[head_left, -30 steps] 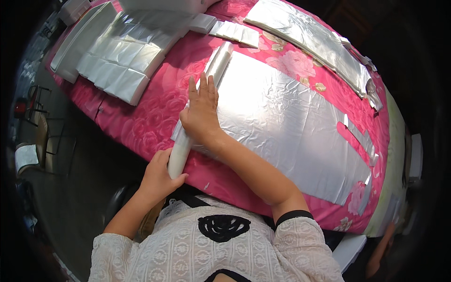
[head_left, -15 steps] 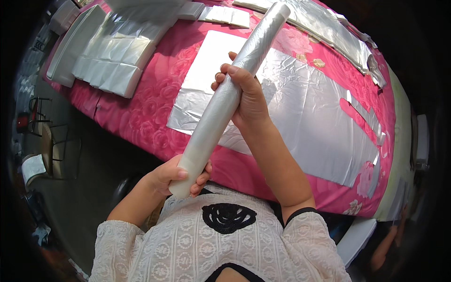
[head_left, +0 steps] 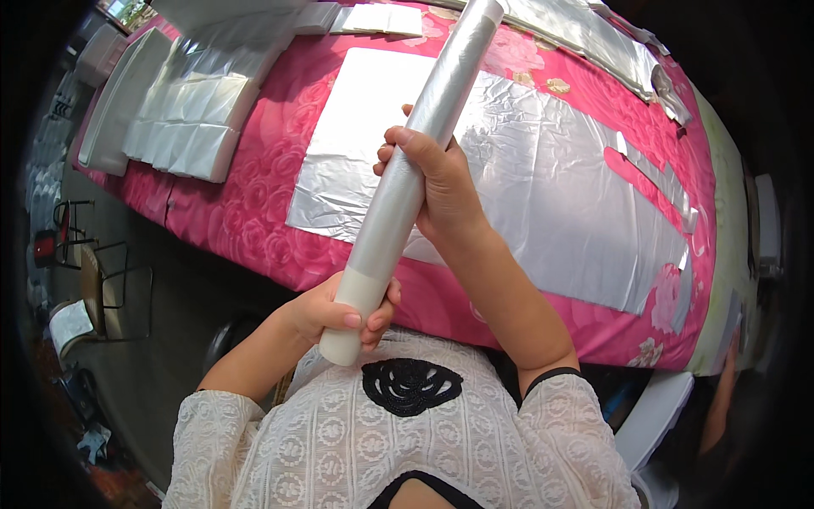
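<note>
A long, translucent roll of plastic film (head_left: 415, 161) slants up from near my chest, over the table, with its top end toward the far side. Near its lower, whiter end my left hand (head_left: 348, 310) is wrapped around it. My right hand (head_left: 428, 174) grips the roll about midway, thumb across the front and fingertips showing past its left side. Beneath the roll lies a flat stack of silvery-white plastic bags or sheets (head_left: 543, 204), wrinkled and shiny, with cut-out handle shapes at its right end.
A pink floral cloth (head_left: 254, 191) covers the table. Stacked white packets (head_left: 191, 119) and a white tray (head_left: 123, 102) stand at the left. More silvery film (head_left: 585, 42) lies along the far edge. A chair (head_left: 93, 288) is on the floor at left; another person's arm (head_left: 725, 399) shows at lower right.
The roll's lower end has shifted slightly right and down in view, both hands still around it. The table and its contents appear a little farther left and higher.
</note>
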Action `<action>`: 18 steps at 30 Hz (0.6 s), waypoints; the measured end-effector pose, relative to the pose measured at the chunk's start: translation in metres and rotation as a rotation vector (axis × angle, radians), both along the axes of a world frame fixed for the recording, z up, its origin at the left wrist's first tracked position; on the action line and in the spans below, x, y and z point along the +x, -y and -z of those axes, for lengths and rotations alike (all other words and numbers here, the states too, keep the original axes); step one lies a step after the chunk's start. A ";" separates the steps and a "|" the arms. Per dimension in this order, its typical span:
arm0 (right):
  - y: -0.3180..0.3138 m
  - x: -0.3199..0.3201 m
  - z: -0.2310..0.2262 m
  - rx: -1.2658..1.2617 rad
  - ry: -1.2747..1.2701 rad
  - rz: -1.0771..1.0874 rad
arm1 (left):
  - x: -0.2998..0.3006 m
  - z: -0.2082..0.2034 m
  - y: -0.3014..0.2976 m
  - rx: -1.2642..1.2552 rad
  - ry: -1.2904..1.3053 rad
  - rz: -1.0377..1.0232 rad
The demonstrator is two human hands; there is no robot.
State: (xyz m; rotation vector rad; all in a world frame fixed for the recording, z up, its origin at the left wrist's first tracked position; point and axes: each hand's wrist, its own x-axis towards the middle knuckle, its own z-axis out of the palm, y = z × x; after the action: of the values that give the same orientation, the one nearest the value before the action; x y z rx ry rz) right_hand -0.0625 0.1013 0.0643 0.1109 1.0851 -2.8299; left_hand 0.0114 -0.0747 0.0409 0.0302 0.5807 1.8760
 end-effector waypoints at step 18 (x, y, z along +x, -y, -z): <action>-0.119 -0.064 0.066 0.283 0.184 0.328 | 0.017 0.018 0.044 -0.741 -0.191 0.183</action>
State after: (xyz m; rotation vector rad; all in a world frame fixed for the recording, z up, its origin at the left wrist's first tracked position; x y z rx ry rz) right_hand -0.1266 0.2207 -0.0017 0.6120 1.5382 -2.8360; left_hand 0.0286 -0.1189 0.0231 -0.2187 1.3275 1.3975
